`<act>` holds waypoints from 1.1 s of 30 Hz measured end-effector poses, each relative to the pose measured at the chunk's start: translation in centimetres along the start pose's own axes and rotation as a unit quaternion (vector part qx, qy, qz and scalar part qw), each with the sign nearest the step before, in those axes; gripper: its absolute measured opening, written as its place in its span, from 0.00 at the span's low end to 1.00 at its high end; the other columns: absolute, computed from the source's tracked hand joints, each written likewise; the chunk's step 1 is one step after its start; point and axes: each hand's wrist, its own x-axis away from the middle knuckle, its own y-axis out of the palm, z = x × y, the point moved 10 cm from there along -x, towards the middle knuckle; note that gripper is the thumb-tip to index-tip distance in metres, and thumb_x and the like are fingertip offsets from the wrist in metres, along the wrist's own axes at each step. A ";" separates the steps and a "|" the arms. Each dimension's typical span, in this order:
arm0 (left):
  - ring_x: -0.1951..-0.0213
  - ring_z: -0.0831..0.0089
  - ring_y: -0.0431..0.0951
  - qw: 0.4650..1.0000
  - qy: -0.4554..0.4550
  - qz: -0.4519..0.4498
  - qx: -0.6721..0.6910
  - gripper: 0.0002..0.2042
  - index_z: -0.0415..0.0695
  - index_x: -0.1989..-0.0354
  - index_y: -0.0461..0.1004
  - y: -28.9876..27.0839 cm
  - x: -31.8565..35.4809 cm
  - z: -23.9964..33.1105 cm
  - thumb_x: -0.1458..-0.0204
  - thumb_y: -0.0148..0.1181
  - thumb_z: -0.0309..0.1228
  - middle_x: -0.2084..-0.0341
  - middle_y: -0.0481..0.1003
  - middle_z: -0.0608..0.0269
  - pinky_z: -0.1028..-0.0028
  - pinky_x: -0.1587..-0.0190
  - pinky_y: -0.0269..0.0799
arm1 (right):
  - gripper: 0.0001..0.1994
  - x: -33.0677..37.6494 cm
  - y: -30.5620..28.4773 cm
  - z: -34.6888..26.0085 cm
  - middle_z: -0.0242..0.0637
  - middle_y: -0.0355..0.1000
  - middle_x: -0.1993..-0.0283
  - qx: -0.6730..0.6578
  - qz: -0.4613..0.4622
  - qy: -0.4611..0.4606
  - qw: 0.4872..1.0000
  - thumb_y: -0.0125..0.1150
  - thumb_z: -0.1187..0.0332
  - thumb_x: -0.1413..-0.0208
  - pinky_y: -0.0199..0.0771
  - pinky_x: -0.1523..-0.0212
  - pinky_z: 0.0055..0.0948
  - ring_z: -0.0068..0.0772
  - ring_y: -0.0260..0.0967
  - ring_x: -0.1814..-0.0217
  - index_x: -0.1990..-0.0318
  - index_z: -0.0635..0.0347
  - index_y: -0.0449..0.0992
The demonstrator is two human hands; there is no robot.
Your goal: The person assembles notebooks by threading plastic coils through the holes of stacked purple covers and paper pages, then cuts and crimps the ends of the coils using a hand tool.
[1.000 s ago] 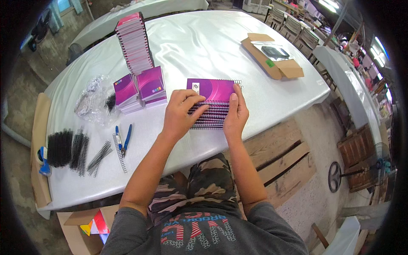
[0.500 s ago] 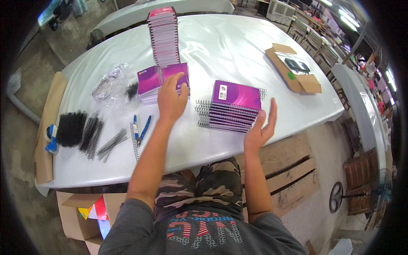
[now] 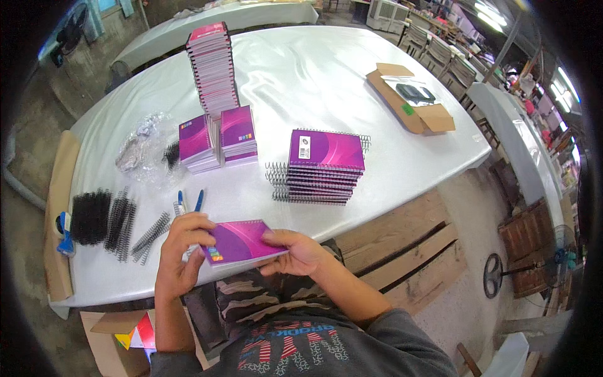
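A purple notebook (image 3: pixel 242 242) is held over the table's near edge, its cover facing up and a row of holes along its far edge. My right hand (image 3: pixel 294 251) grips its right end, thumb on top and fingers beneath. At the left end, my left hand (image 3: pixel 182 248) has curled fingers against the cover; a small part inside its grip is hidden. Beyond that hand, blue-handled pliers (image 3: pixel 200 201) lie partly covered. Loose black wire coils (image 3: pixel 151 235) lie left of them. A stack of purple notebooks (image 3: pixel 326 151), coils sticking out at its sides, stands ahead.
Two shorter purple piles (image 3: pixel 239 129) (image 3: pixel 196 141) stand before a tall notebook stack (image 3: pixel 212 69). Crumpled clear plastic (image 3: pixel 141 151) and bundled black coils (image 3: pixel 91 217) lie left. An opened cardboard box (image 3: pixel 433 122) sits far right; another box (image 3: pixel 103 339) stands below the table.
Both hands have drawn back toward me and now hold a single purple notebook between them. Before, my left hand was at the shorter piles and my right beside the coil-edged stack.
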 end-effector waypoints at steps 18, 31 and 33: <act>0.58 0.55 0.69 0.864 -0.343 0.082 -0.360 0.15 0.41 0.55 0.65 0.0 4.5 -16.1 0.51 0.54 0.30 0.61 0.68 0.51 0.60 0.57 0.66 | 0.18 -1.6 0.3 -2.3 0.36 0.74 0.52 0.511 0.040 -0.203 0.834 0.53 0.78 0.46 0.64 0.49 0.22 0.24 0.68 0.52 0.47 0.58 0.70; 0.73 0.72 0.70 0.908 -0.400 0.119 -0.029 0.15 0.35 0.57 0.70 -1.9 6.8 -22.0 0.48 0.52 0.33 0.79 0.69 0.61 0.74 0.68 0.66 | 0.16 -2.5 -1.1 -2.9 0.36 0.75 0.55 0.538 0.022 -0.234 0.810 0.53 0.79 0.48 0.65 0.52 0.22 0.22 0.69 0.55 0.51 0.58 0.74; 0.75 0.75 0.67 0.888 -0.427 0.163 0.042 0.14 0.36 0.58 0.71 -2.2 6.0 -19.0 0.45 0.50 0.34 0.79 0.67 0.64 0.76 0.70 0.64 | 0.15 -2.5 -1.4 -2.8 0.36 0.75 0.56 0.533 0.028 -0.254 0.806 0.54 0.78 0.48 0.65 0.52 0.21 0.21 0.68 0.56 0.51 0.58 0.74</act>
